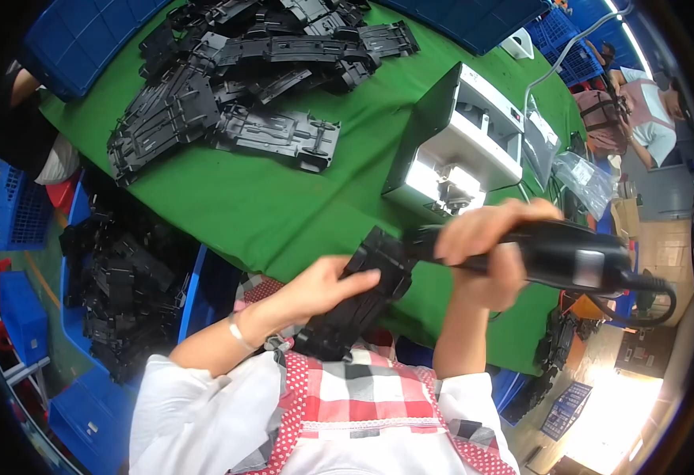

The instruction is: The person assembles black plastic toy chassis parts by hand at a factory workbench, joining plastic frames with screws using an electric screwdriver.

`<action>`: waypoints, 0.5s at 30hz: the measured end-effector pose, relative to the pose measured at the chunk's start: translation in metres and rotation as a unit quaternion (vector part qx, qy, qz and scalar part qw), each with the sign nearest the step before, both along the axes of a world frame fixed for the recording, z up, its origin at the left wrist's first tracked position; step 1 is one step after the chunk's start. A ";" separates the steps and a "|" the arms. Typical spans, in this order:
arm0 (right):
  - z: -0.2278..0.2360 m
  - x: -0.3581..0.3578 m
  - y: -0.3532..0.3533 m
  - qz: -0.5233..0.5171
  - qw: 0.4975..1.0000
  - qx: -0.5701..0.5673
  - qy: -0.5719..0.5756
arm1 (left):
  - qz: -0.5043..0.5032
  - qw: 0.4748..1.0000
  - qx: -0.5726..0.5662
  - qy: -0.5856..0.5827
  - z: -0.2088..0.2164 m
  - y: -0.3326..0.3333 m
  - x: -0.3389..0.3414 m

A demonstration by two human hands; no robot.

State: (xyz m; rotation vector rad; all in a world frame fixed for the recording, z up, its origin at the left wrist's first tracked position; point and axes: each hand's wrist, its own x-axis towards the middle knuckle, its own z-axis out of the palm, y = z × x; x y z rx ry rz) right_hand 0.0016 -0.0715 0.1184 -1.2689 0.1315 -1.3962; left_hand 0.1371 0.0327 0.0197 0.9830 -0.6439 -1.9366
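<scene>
My left hand (322,286) grips a black plastic chassis-like part (348,321), thumb across its top, holding it tilted in front of my apron. My right hand (489,245), somewhat blurred, is wrapped round a black corded electric screwdriver (557,252). The tool lies nearly level, its tip pointing left at the upper end of the part; I cannot tell whether it touches. Just beyond my right hand stands a white and black box-shaped machine (493,150) with a lit opening, seemingly a screw feeder.
A heap of similar black parts (276,138) lies on the green cloth-covered table (339,206). More fill a blue bin (125,285) at lower left. Blue crates (85,39) edge the far side. Clear plastic bags (585,180) lie right of the machine. Another person (644,119) is at far right.
</scene>
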 end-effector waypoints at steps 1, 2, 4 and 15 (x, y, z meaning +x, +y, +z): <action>0.010 -0.014 -0.004 -0.052 0.998 -0.023 -0.008 | -0.047 0.995 0.051 0.065 0.005 0.011 0.002; 0.014 -0.029 -0.012 -0.085 0.995 -0.054 0.003 | -0.091 0.982 0.104 0.126 0.006 0.020 0.008; 0.020 -0.040 -0.021 -0.149 0.988 -0.043 -0.002 | -0.216 0.975 -0.028 0.046 0.003 0.024 0.025; 0.016 -0.014 -0.031 -0.245 0.962 -0.006 0.121 | -0.002 0.991 -0.096 -0.091 0.017 -0.012 0.045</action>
